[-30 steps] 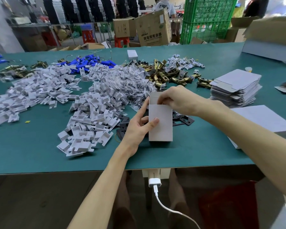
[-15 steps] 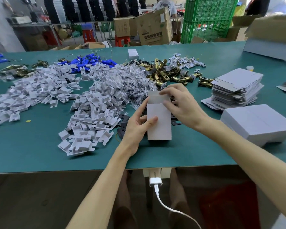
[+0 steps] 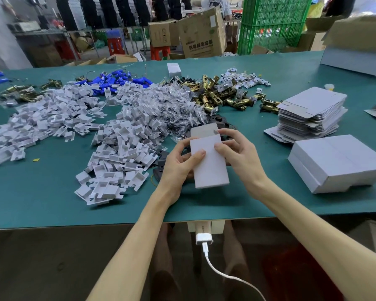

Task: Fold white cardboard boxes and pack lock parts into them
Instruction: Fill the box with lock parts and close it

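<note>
Fingers (image 3: 199, 154) of both hands clamped on the white box (image 3: 210, 170). Left hand (image 3: 176, 170) has its thumb on the front face and the rest wrapped behind. Right hand (image 3: 242, 157) has its thumb on the face and fingertips up at the open top flap (image 3: 204, 131).

Risks:
- Squeezing too hard bows the panel, and the flap won't tuck.
- Bottom closure is hidden. If it isn't locked, parts drop through.

Brass latches (image 3: 221, 96) lie beyond the fingertips. Flat blanks (image 3: 310, 109) are well right of the right fingers, white inserts (image 3: 122, 144) left of the left fingers.

Writing: brown carton (image 3: 202, 33) far beyond has printed characters, unreadable. The box face is blank.
</note>
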The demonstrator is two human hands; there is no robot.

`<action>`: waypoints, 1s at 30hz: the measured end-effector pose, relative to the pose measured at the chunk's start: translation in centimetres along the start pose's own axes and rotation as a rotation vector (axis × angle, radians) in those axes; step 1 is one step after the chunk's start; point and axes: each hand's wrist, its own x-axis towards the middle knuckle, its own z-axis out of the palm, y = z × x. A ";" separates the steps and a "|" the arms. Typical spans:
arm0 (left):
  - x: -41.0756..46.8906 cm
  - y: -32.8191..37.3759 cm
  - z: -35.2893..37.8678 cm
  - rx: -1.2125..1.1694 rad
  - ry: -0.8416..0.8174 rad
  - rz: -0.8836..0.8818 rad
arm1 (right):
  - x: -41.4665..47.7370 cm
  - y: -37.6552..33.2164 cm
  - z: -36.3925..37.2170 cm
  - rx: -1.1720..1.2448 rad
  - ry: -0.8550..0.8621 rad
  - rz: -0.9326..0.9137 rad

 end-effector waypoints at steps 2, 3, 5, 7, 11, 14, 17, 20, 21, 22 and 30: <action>-0.1 0.0 0.0 0.022 -0.007 -0.002 | -0.2 0.4 0.0 0.019 0.005 0.006; -0.1 0.1 0.1 0.029 -0.008 -0.001 | -0.3 0.6 0.1 0.034 0.004 0.015; -0.1 0.0 0.1 0.055 -0.001 0.005 | -0.4 1.0 0.1 0.056 0.011 0.035; 0.0 -0.1 0.1 0.079 0.018 0.007 | -0.6 1.6 0.3 0.045 0.028 0.048; 0.3 -0.4 0.0 0.049 0.056 -0.025 | -0.8 2.4 0.4 0.018 0.054 0.057; 0.3 -0.4 0.1 0.042 0.060 -0.045 | -0.8 2.5 0.3 0.039 0.049 0.072; 0.3 -0.3 0.1 0.066 0.055 -0.047 | -0.8 2.6 0.4 0.039 0.021 0.080; 0.2 -0.1 0.0 0.064 0.041 -0.052 | -0.9 2.6 0.3 0.039 0.004 0.085; 0.3 -0.1 -0.1 0.066 0.037 -0.048 | -0.9 2.6 0.3 0.041 0.001 0.086; 0.3 -0.1 -0.1 0.066 0.034 -0.041 | -0.9 2.6 0.2 0.043 -0.003 0.087; 0.3 -0.2 -0.2 0.041 0.004 0.071 | -1.2 2.6 0.5 0.051 0.013 0.045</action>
